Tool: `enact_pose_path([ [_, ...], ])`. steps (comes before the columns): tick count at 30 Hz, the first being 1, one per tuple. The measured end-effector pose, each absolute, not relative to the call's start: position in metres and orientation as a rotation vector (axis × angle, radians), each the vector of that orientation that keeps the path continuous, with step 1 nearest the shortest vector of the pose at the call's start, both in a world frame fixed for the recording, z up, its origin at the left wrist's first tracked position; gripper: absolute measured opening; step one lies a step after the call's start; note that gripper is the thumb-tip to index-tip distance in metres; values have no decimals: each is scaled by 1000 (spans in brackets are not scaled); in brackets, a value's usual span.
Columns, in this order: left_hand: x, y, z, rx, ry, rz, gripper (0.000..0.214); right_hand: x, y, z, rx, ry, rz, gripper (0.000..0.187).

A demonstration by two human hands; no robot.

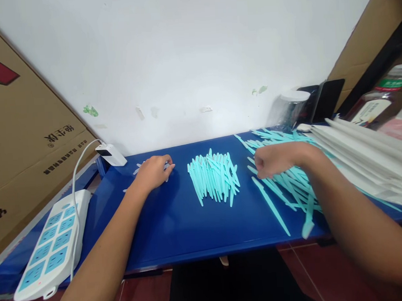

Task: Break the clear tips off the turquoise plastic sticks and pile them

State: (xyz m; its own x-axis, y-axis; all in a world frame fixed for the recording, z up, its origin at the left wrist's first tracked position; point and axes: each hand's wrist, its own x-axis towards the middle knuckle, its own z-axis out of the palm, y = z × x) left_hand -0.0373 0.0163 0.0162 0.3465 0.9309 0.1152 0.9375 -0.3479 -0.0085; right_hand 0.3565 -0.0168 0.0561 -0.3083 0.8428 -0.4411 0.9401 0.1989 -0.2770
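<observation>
Between the left grip [159,169] and the right grip [270,161], one bunch of slim turquoise plastic sticks [213,177], too overlapped to count, lies on one blue worktop [171,230]. Both grips are curled, the right over one looser turquoise heap [293,186]; whether either grasps anything, I cannot tell.

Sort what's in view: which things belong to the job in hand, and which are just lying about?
Likely in the job:
- pale pieces by left hand
- turquoise sticks by right hand
- middle turquoise pile

Seemingly lying about:
- power strip
- white-lidded container
- cardboard box
</observation>
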Motion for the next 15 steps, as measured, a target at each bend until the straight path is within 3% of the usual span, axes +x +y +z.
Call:
enact_pose_path([
  [3,-37,16,17,-2530,-1748,-130,27,347,-22,58,1619,2093,-847,44],
  [15,-34,14,19,-2552,-1740,-161,29,344,-20,49,1541,2193,-869,51],
])
